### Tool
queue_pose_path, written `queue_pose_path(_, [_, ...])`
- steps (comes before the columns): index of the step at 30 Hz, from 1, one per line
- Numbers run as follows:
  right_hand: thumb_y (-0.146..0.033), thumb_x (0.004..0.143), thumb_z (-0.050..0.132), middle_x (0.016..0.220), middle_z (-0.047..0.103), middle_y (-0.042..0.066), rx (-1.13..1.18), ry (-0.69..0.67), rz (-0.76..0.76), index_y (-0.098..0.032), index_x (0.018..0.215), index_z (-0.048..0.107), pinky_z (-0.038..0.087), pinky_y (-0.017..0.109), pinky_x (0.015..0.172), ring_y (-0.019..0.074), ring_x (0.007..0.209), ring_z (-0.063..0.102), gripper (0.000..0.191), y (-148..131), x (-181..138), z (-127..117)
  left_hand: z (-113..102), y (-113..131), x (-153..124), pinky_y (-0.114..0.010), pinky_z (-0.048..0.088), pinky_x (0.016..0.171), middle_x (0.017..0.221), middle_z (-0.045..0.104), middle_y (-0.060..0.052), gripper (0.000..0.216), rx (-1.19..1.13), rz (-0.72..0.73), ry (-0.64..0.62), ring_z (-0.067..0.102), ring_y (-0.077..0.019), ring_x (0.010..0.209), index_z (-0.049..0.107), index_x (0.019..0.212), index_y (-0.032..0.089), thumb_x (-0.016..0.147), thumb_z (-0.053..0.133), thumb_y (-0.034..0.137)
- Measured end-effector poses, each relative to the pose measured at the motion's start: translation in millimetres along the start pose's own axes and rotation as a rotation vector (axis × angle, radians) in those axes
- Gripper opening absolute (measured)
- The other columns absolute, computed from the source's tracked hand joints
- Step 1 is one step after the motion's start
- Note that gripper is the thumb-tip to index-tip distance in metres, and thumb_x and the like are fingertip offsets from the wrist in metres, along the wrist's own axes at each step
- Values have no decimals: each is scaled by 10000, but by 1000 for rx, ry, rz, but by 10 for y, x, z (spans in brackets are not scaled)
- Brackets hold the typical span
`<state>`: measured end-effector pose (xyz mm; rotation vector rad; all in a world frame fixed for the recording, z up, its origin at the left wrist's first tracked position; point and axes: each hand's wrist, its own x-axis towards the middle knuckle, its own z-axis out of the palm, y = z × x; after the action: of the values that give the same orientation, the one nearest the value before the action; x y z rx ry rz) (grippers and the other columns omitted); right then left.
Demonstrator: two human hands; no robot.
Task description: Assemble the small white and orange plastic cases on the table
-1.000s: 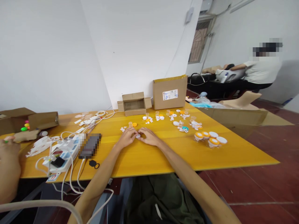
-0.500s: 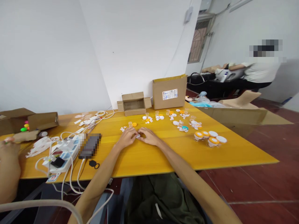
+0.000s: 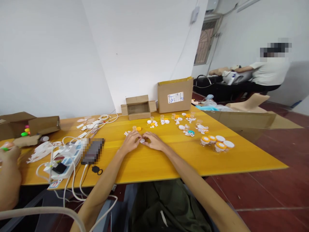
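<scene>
Between my fingertips is a small whitish round part [image 3: 142, 140], too small to name more exactly. My left hand [image 3: 131, 142] grips it from the left, fingers closed. My right hand [image 3: 153, 141] pinches it from the other side. Just beyond my hands lie an orange ring-like lid [image 3: 138, 129], a small clear cup [image 3: 134, 128] and several small white pieces [image 3: 126, 133]. The fingers hide much of the held part.
Clusters of cups, lids and white pieces [image 3: 187, 131] lie to the right, near several lidded clear jars [image 3: 220, 146]. Cardboard boxes [image 3: 175, 96] stand at the back. Left are a power strip [image 3: 70, 162], a phone [image 3: 93, 150], cables and another person's hand [image 3: 11, 154].
The small part has turned slightly between my fingertips; my arms stay in place. At far left, the other person's hand has lifted a little, with something green now showing in it.
</scene>
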<state>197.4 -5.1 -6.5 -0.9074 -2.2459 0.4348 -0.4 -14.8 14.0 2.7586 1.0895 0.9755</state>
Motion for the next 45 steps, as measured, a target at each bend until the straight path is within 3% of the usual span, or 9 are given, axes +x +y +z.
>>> queue_pose_path(31, [-241, 836, 699, 967, 670, 28, 24, 3, 1, -236, 958, 649, 479, 337, 853, 200, 917, 611, 132, 39, -5, 20, 77, -76, -3, -384, 472, 879, 851, 667, -46, 157, -42, -48, -88, 597, -220, 904, 688, 843, 226, 933, 562, 250])
queue_pose_path(45, [-224, 842, 693, 981, 666, 32, 17, -3, 10, -234, 961, 652, 473, 334, 857, 201, 930, 609, 127, 16, -5, 1, 61, -44, 6, -367, 473, 875, 840, 665, -37, 157, -58, -46, -61, 606, -207, 899, 675, 818, 220, 934, 569, 230])
